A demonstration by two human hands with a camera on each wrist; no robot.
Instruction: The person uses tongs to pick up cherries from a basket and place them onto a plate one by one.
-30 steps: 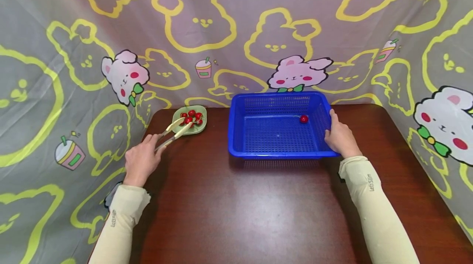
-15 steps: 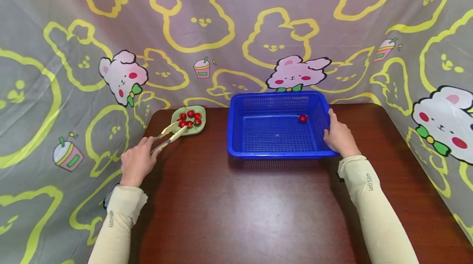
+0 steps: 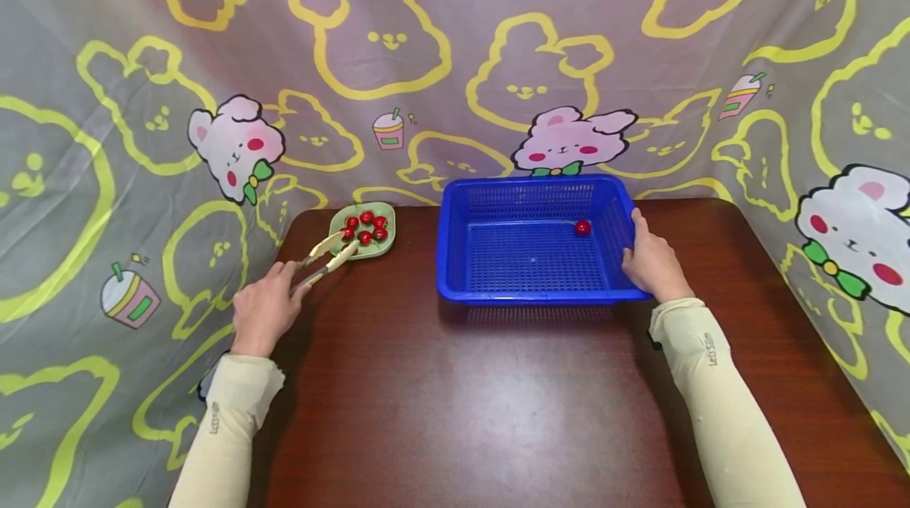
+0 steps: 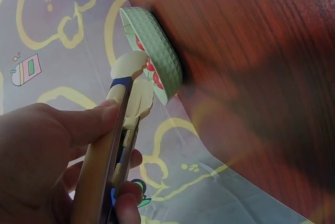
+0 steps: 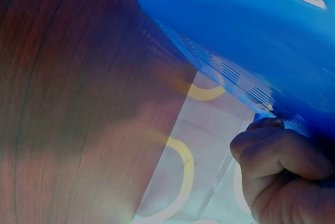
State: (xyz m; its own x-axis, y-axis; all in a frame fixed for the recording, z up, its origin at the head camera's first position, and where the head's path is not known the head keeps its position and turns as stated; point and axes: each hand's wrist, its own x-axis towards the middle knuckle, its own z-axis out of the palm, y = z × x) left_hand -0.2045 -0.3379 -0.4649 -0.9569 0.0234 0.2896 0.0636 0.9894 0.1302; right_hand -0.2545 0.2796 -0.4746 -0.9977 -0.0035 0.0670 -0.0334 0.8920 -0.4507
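Note:
My left hand [image 3: 265, 309] grips a pair of tongs [image 3: 321, 257] with cream tips and metal arms. The tips stand apart over the near left rim of a small green dish [image 3: 386, 246], where several red cherries [image 3: 366, 217] lie. In the left wrist view the tongs [image 4: 103, 153] sit between thumb and fingers, tips close to the dish [image 4: 157, 41]. My right hand [image 3: 656, 261] holds the right rim of a blue plastic basket [image 3: 455, 295]. One cherry [image 3: 583, 228] with a stem lies on the basket's floor, toward the back right. Curled fingers [image 5: 275, 150] show under the rim in the right wrist view.
Both the dish and the basket stand toward the back of a dark brown wooden table [image 3: 455, 405]. Patterned cloth [image 3: 426, 34] hangs along the back and both sides, close to the table's edges.
The tongs have drawn back slightly left and toward me, from over the middle of the cherries to the dish's near left side. The right hand and basket have stayed in place.

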